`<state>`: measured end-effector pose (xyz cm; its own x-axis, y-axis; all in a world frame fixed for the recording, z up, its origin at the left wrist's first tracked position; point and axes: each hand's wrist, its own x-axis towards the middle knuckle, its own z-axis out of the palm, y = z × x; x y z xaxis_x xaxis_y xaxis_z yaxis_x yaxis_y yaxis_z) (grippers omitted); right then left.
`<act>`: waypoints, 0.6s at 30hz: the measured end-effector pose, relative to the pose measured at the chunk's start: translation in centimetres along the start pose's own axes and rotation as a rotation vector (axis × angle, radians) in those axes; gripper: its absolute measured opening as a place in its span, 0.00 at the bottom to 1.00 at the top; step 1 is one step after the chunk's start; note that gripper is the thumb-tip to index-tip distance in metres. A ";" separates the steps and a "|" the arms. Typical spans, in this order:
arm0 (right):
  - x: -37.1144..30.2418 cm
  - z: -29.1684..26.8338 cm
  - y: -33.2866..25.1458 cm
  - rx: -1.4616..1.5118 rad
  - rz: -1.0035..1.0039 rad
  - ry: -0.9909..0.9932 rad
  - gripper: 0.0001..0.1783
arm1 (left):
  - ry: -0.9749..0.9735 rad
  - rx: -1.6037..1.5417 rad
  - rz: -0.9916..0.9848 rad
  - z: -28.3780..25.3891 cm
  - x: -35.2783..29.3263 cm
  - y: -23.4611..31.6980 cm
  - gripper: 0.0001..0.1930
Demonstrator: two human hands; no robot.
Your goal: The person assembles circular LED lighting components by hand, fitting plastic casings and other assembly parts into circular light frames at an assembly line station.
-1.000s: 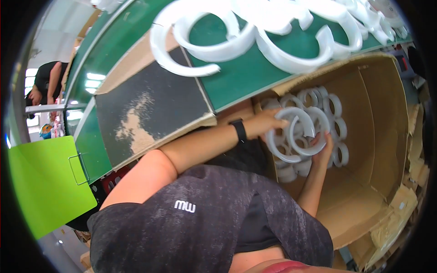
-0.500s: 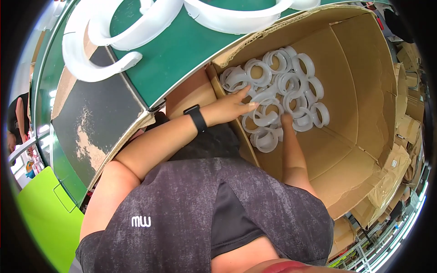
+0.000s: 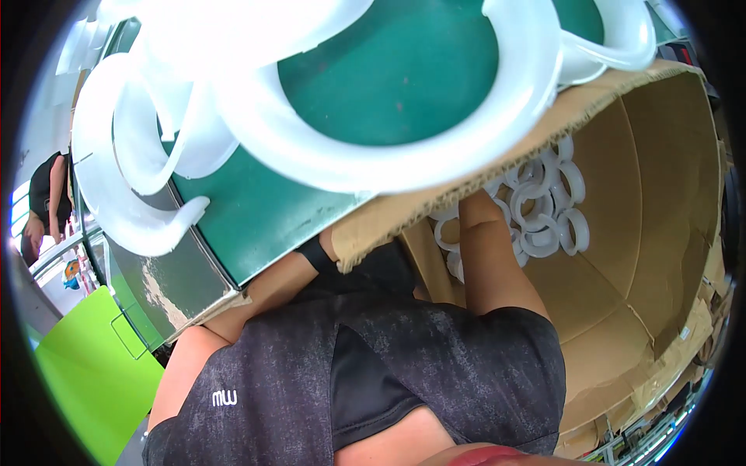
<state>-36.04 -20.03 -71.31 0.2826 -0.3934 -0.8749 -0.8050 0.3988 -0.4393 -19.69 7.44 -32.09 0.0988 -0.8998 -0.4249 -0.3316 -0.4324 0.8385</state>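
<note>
"Can you make out the right hand (image 3: pixel 477 208)?"

"Barely: inside the box (image 3: pixel 676 194), its fingers vanish behind the flap (image 3: pixel 365 235). The left hand (image 3: pixel 329 245) shows only a sliver past the watch (image 3: pixel 314 255). I can't tell whether either of the hands grips anything."

"And the rings (image 3: pixel 581 231)?"

"White ones cluster in the box, the flap covering some. Other rings (image 3: pixel 373 169) lie by the worktop's (image 3: pixel 388 109) near edge, some washed out or cut off above."

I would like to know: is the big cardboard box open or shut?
Open: the cardboard box shows its inner walls from above, and white rings are visible inside.
</note>
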 end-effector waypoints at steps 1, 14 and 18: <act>1.4 -1.6 0.2 0.181 0.219 -0.316 0.41 | -0.008 -0.093 -0.032 0.7 0.3 -1.8 0.28; -17.6 -0.9 6.7 -1.091 -0.292 -0.294 0.24 | -0.092 0.297 -0.135 -1.3 0.5 2.2 0.29; -9.5 -1.5 9.1 -0.809 -0.334 0.135 0.34 | -0.127 0.460 -0.002 -2.8 2.5 6.9 0.28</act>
<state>-46.88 -13.94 -66.73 0.5460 -0.4994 -0.6727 -0.8283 -0.4423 -0.3439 -19.09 2.06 -26.38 -0.0062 -0.8723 -0.4889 -0.7156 -0.3376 0.6115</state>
